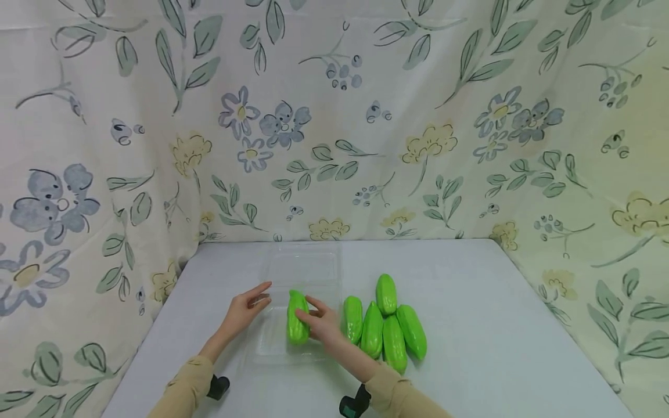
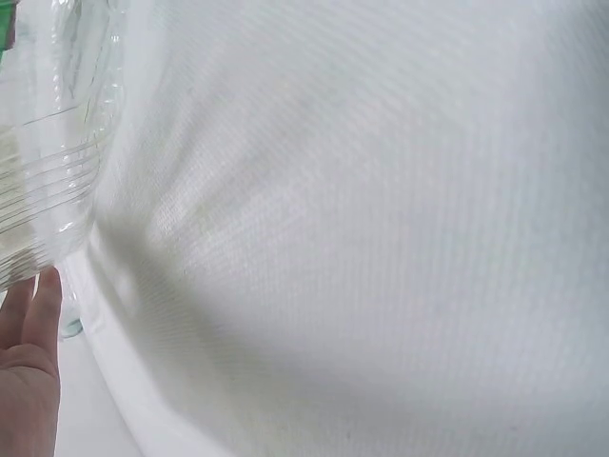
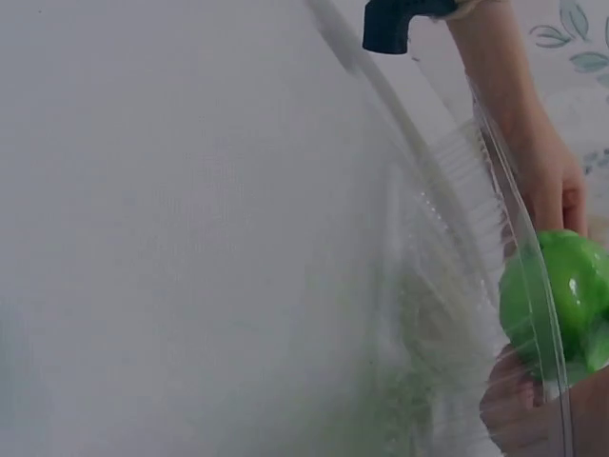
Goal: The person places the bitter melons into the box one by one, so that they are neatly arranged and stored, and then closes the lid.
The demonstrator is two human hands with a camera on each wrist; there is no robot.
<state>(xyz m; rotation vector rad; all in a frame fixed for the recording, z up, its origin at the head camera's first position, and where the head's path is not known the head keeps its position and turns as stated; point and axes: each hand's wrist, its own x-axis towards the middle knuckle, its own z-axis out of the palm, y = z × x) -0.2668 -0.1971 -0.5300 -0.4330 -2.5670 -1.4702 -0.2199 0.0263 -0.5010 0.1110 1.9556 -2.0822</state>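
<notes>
Nearest the camera are two tan sleeves (image 1: 405, 395), each with a dark wrist camera (image 1: 356, 402) just beside its cuff. The right grip (image 1: 321, 321) holds one green gourd (image 1: 297, 322), pinched between thumb and fingers: the thumb lies across the near face, the fingers at the right side. The gourd sits at the left of this grip, long axis roughly away from the viewer, over the near half of a clear box (image 1: 269, 339). Whether it touches the base cannot be told. In the right wrist view, part of the gourd is seen through the clear wall.

The left grip (image 1: 248, 305) is empty — fingers extended, thumb a little apart — at the left side of the box, near the gourd but not touching it. The left wrist view shows its fingertips at the ribbed wall; firm contact cannot be confirmed.

The lid (image 1: 303, 264) lies folded back at the far side. Five loose gourds (image 1: 372, 331) lie clustered to the right of the box on the white bench (image 1: 496, 325). A floral cloth (image 1: 334, 87) hangs behind.
</notes>
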